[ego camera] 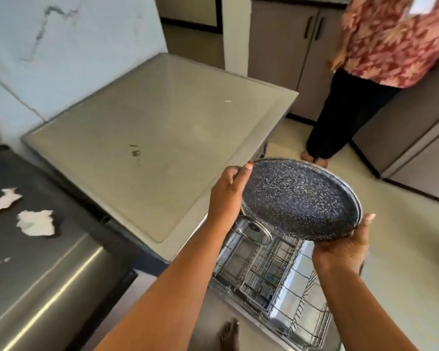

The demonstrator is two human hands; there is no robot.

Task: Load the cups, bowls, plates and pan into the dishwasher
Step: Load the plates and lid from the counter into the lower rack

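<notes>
A round dark pan (pixel 298 198) with white speckles is held tilted in the air, its underside toward me. My left hand (pixel 228 193) grips its left rim, thumb over the edge. My right hand (pixel 342 245) holds its lower right rim from beneath, fingers curled round the edge. Below the pan the dishwasher's lower wire rack (pixel 276 279) is pulled out. A glass lid (pixel 254 230) stands in the rack's far corner. The pan's handle is hidden.
The grey dishwasher top (pixel 157 138) stretches left of the rack. A steel counter (pixel 36 249) with torn white paper scraps (pixel 36 222) lies at the left. Another person (pixel 365 79) stands on the floor beyond the rack, by grey cabinets (pixel 416 153). My foot (pixel 230 335) is near the rack.
</notes>
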